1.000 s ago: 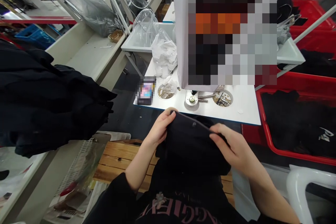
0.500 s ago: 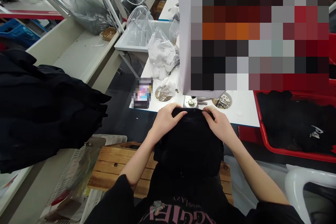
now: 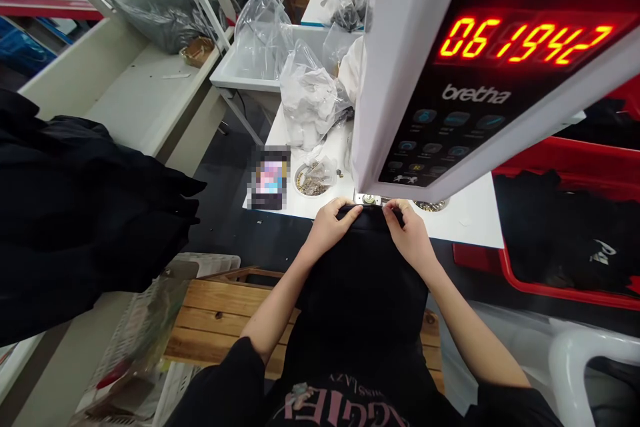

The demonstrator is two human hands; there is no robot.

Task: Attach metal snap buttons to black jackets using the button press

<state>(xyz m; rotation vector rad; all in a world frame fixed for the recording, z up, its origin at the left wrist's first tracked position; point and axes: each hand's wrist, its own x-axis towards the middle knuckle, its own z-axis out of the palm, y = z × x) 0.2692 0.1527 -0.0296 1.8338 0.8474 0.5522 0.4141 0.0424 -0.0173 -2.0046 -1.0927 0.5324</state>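
Observation:
A black garment (image 3: 367,267) hangs down toward my lap, its upper edge stretched between both hands. My left hand (image 3: 333,227) pinches that edge on the left between thumb and fingers. On the right, my right hand (image 3: 407,230) grips the same edge, fingers bent. Just past the edge sits the metal base plate (image 3: 369,199) of a button machine. Over it looms the white machine head (image 3: 400,80), whose panel (image 3: 470,97) shows red lit digits. The machine's working tip is hidden behind its housing.
Round wells of small metal fasteners (image 3: 313,180) are set in the white table (image 3: 465,227). A phone-like object (image 3: 270,177), blurred, and clear plastic bags (image 3: 310,97) lie left. Dark garments (image 3: 90,213) are piled at left; a red bin (image 3: 515,273) of black cloth stands right.
Both hands have drawn slightly closer together and brought the garment's edge nearer the base plate. The machine head looms larger as my view shifts forward.

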